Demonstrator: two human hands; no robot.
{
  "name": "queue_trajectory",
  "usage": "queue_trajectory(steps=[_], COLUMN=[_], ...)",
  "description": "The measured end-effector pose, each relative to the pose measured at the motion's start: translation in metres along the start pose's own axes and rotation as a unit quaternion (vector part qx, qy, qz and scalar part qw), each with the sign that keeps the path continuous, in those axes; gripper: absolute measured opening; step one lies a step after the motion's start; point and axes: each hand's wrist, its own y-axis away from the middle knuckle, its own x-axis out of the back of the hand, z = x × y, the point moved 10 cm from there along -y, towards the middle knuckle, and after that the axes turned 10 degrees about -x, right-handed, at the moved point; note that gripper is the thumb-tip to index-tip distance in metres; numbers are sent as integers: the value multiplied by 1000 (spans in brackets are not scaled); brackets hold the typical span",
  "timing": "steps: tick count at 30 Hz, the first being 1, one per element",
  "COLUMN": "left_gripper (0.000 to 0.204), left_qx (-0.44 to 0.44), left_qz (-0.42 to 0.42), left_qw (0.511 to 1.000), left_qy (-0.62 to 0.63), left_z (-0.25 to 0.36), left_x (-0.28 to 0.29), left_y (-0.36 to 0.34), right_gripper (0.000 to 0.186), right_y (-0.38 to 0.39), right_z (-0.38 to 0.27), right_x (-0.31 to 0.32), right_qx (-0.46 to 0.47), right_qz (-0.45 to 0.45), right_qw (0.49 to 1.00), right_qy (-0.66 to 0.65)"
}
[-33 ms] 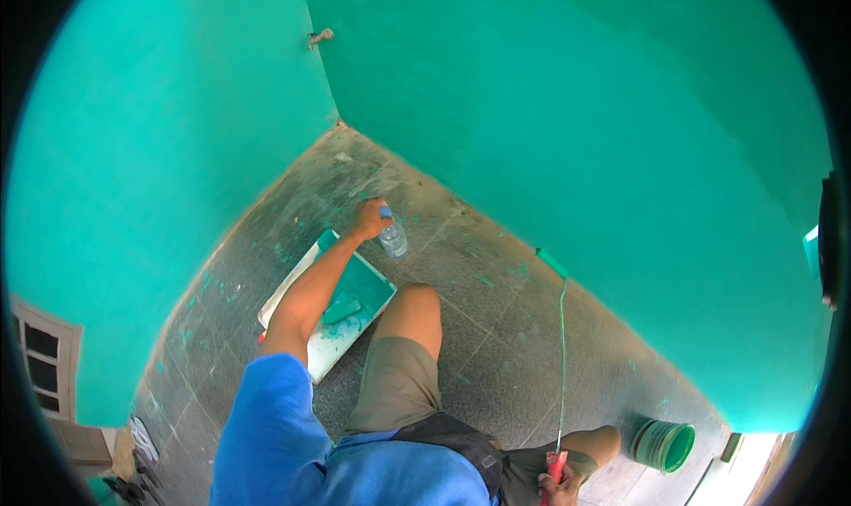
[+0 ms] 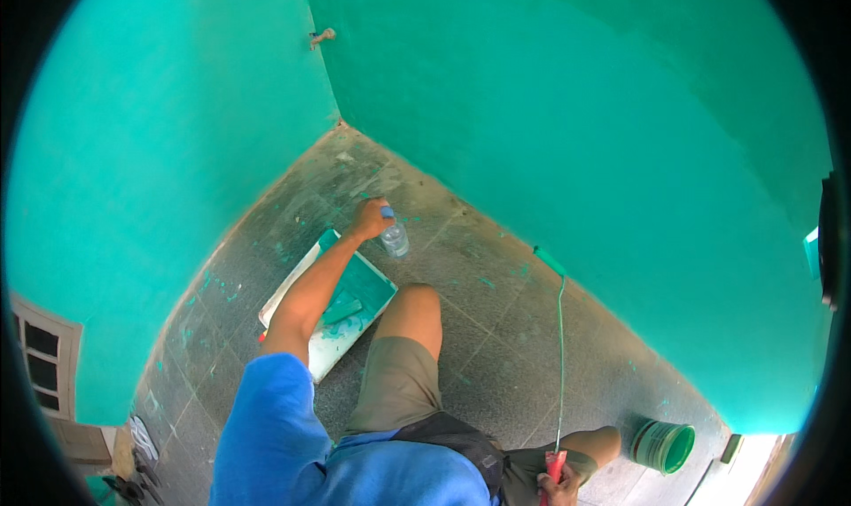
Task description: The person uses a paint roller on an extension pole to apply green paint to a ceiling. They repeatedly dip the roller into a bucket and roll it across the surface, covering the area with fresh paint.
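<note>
My left hand (image 2: 370, 220) is closed round the top of a clear plastic bottle (image 2: 396, 240) with a blue cap, just beyond the paint tray. Clear liquid shows in the bottle. Under my left forearm lies the white paint tray (image 2: 328, 357), wet with green paint and partly hidden by the arm. A green-coated piece (image 2: 342, 311) rests in it; its kind is unclear. At the lower right my right hand (image 2: 560, 488) grips the red handle of a long-rod paint roller (image 2: 550, 262). The roller's green sleeve is out by the foot of the right wall.
A green-smeared paint bucket (image 2: 664, 446) lies tipped or tilted beside my right knee. Freshly coloured green walls (image 2: 532, 107) meet in the far corner, where a tap (image 2: 322, 37) sticks out. Paint spatters mark the grey tiled floor (image 2: 496, 364). A white-framed window (image 2: 46, 360) is at left.
</note>
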Motion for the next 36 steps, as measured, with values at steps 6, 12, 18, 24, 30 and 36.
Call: queue_trajectory(steps=[6,12,18,24,30,36], left_gripper=[42,37,43,20,9,12], left_qx=[16,-83,35,9,88,82], left_qz=[47,79,-395,-336,-312,-279], left_qw=[990,992,686,701,708,733], left_qy=[-133,47,610,629,627,615], left_z=[11,154,340,391,381,374], left_x=[15,31,-96,-99,-104,-106], left_y=[9,49,218,244,235,218], right_gripper=[31,47,38,35,34,50], right_y=[-13,-6,-4,0,-22,-220], right_z=[3,4,-55,-81,-85,157], right_x=[-3,-28,-45,-44,80,273], right_qx=[118,210,307,363,368,60], right_qz=[33,-61,-117,-135,112,244], right_qw=[979,973,934,912,923,708], right_qy=[163,78,141,136,-14,-660])
